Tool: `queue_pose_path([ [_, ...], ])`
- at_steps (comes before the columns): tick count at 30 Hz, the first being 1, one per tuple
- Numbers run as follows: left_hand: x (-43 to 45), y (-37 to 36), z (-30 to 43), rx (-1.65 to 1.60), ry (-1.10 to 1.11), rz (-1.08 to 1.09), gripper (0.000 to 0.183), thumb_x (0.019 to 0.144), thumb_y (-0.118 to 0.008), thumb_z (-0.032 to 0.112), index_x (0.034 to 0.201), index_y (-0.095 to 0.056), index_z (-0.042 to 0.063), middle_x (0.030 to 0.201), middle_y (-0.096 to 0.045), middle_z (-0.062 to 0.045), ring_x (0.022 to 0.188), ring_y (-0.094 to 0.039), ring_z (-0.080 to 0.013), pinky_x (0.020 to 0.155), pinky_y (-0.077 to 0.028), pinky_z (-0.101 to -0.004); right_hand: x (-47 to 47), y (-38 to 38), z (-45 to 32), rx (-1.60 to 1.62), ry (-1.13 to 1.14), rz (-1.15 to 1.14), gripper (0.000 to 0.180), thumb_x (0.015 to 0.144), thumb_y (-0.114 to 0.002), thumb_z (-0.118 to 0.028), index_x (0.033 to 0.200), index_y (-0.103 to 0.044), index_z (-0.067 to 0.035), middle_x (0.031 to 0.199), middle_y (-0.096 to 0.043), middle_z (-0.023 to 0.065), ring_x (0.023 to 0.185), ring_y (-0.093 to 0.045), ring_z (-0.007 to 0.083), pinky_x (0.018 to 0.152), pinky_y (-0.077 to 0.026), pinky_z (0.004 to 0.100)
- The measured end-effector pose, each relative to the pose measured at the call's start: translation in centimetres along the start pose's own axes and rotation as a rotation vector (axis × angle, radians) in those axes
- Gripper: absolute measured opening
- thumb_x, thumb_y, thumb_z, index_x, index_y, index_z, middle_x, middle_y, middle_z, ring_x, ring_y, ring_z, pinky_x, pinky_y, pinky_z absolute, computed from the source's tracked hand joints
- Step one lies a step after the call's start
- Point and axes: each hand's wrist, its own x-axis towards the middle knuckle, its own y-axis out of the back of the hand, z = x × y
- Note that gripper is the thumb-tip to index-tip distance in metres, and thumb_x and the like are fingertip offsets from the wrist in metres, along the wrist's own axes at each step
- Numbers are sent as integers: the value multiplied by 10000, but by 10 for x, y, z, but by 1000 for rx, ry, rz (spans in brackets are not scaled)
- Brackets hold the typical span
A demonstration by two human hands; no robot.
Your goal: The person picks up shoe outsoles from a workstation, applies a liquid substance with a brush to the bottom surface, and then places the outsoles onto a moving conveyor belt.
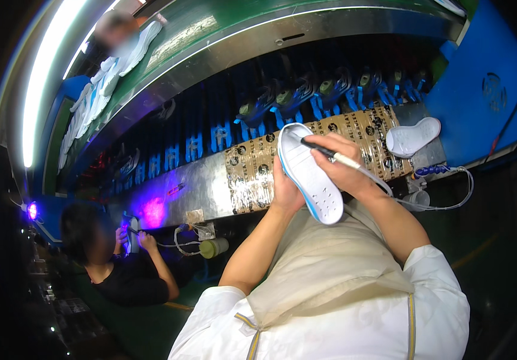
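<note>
A white shoe sole with a blue edge [315, 182] is held by my left hand [285, 186], whose fingers wrap its left side and back. Its hollow inner face is turned up to me. My right hand [342, 164] grips a black, pen-like applicator [319, 147] joined to a clear tube [373, 176]. The applicator's front end points into the top end of the sole; its very tip is hard to make out. Right of my hands, another white sole [414, 137] lies at the end of the metal ledge.
Printed brown tape covers part of the metal ledge [209, 180]. Behind it stand blue racks [220, 135] beneath a green conveyor belt [236, 18] carrying white soles [92, 101]. A co-worker [123, 279] works at left; another person is beyond the belt. A blue coiled hose [432, 171] hangs at right.
</note>
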Motion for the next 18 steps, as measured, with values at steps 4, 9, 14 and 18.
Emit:
queue_pose_path([
  [4,4,8,12,1,-34,-36,765,984,-164,643,1462,-394,92,1432,-480,-148,1296,-495,-319,1083,-421,-473,-3,8,-4,250,-34,-321,267,794,-720,-52,1060,-730,-30,898,-695,125,818,-643,242,740,-502,338],
  [9,5,8,22,-6,-107,-71,753,980,-180,636,1426,-441,89,1344,-560,-145,1231,-553,-317,1027,-475,-453,2,9,-11,73,18,-261,241,819,-720,-101,1056,-739,-61,892,-703,98,856,-644,231,801,-474,360],
  [14,7,-18,43,-34,-146,-208,707,973,-192,625,1298,-521,91,1102,-636,-137,962,-630,-309,833,-549,-435,-5,13,-24,99,-6,-357,265,811,-738,-127,1076,-743,-106,934,-708,63,932,-632,189,891,-395,354],
  [18,9,-25,60,-40,-76,-238,749,923,-222,708,1260,-516,108,992,-589,-195,802,-596,-282,686,-524,-408,-5,16,-36,42,128,-487,268,815,-736,-125,1082,-737,-102,927,-706,69,883,-643,184,836,-404,332],
])
